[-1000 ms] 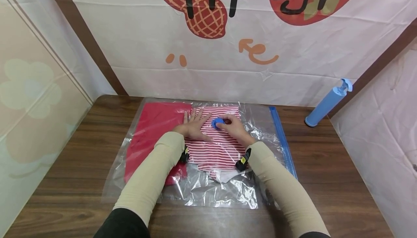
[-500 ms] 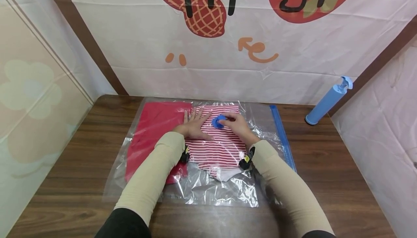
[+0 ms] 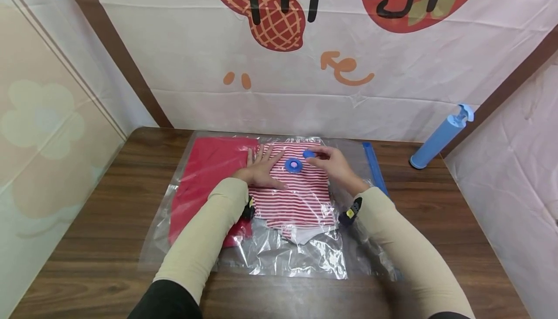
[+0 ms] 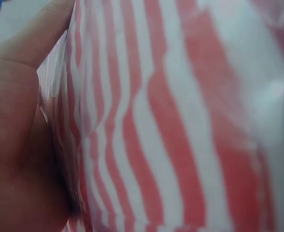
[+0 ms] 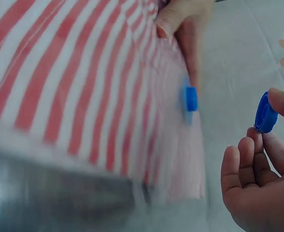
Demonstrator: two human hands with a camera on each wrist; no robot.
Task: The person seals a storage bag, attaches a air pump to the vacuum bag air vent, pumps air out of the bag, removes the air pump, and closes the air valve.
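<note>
A clear plastic vacuum bag lies flat with a red folded cloth and a red-and-white striped garment inside. My left hand rests on the bag with its fingers spread, just left of a round blue valve. The valve stands uncovered, a pale centre showing. My right hand pinches a blue valve cap between thumb and fingers, to the right of the valve. In the right wrist view the cap is tilted with its ridged inside showing, apart from the valve.
A blue hand pump stands at the back right of the wooden table. Along the bag's right edge runs a blue zip strip. A printed fabric backdrop rises behind the table.
My right hand has lifted the cap off the valve and moved it to the right, uncovering the valve. The left hand stays in place on the bag.
</note>
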